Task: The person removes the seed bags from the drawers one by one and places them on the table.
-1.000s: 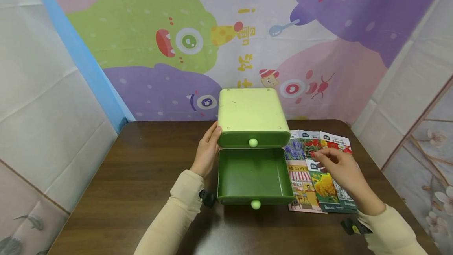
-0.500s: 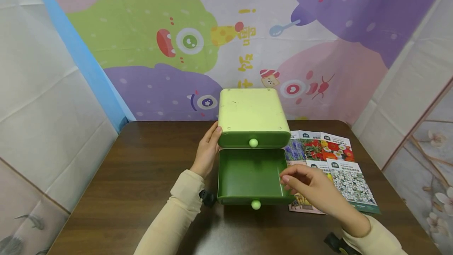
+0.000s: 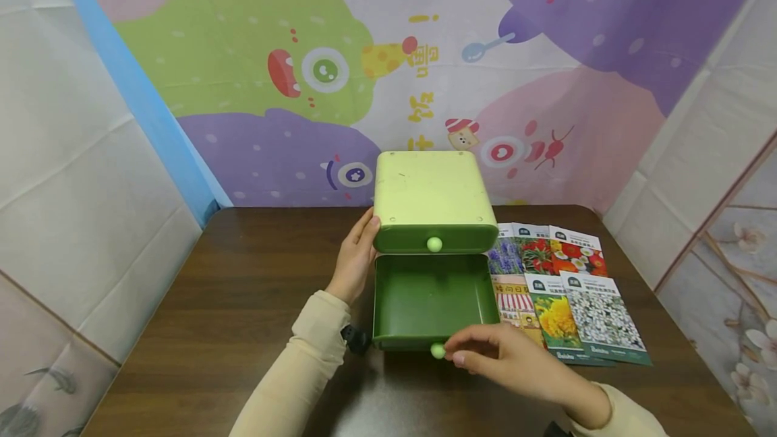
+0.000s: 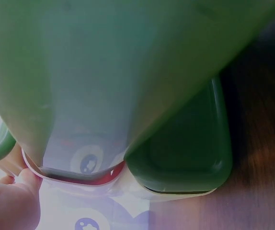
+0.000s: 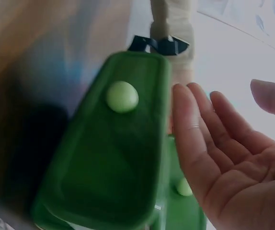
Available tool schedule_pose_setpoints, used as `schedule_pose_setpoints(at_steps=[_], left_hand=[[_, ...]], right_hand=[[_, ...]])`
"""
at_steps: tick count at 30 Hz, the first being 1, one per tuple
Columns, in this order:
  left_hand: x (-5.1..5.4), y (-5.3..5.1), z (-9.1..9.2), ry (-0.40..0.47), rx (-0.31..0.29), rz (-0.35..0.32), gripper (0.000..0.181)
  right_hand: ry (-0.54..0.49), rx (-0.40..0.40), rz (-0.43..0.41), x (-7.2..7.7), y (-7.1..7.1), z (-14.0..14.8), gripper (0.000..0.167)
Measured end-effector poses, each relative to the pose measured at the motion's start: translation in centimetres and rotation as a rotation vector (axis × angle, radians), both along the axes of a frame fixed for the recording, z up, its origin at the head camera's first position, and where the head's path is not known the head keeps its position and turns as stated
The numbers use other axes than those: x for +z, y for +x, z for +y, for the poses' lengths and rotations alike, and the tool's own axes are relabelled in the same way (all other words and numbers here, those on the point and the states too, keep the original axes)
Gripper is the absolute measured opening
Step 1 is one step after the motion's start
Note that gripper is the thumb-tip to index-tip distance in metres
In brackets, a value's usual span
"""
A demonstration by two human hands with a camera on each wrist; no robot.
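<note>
A small cabinet [image 3: 431, 187] with a pale yellow shell and green drawers stands on the table. Its top drawer [image 3: 400, 240] is pushed in; the drawer beneath [image 3: 425, 295] is pulled out, with nothing seen inside. My left hand [image 3: 355, 261] rests along the cabinet's left side, thumb at the front edge. Just right of the pulled-out drawer's round knob [image 3: 438, 351] is my right hand [image 3: 510, 359]; contact cannot be told in the head view. In the right wrist view its fingers [image 5: 190, 129] are extended beside the drawer front, thumb apart.
Several seed packets with flower pictures lie right of the cabinet, among them a white-flower packet [image 3: 607, 315] and a yellow-flower packet [image 3: 555, 319]. A pink card with a shop drawing [image 3: 516, 305] lies partly under them. A cartoon-printed cloth [image 3: 273, 86] hangs behind the table.
My right hand has travelled left and toward me, from over the seed packets to beside the drawer knob. More of the packets shows now. My left hand and the cabinet have stayed put.
</note>
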State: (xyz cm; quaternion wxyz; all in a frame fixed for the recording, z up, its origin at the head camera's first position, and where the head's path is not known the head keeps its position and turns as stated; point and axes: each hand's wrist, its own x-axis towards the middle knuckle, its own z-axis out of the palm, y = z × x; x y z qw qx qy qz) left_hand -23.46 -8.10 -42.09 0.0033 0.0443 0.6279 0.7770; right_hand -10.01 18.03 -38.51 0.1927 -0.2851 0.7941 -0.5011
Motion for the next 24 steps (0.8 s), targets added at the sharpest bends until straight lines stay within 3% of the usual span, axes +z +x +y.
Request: schedule_pose_setpoints(at_steps=[6, 14, 24], left_hand=[[0.0, 0.0, 0.0, 0.003, -0.003, 0.003, 0.060], [0.0, -0.1, 0.0, 0.001, -0.007, 0.001, 0.062], [-0.1, 0.0, 0.0, 0.006, -0.005, 0.002, 0.062]], right_hand=[[0.082, 0.038, -0.038, -1.4, -0.2, -0.3, 0.028], [0.138, 0.002, -0.031, -3.3, -0.5, -0.5, 0.029], [0.069, -0.016, -0.144, -5.4, -0.9, -0.7, 0.031]])
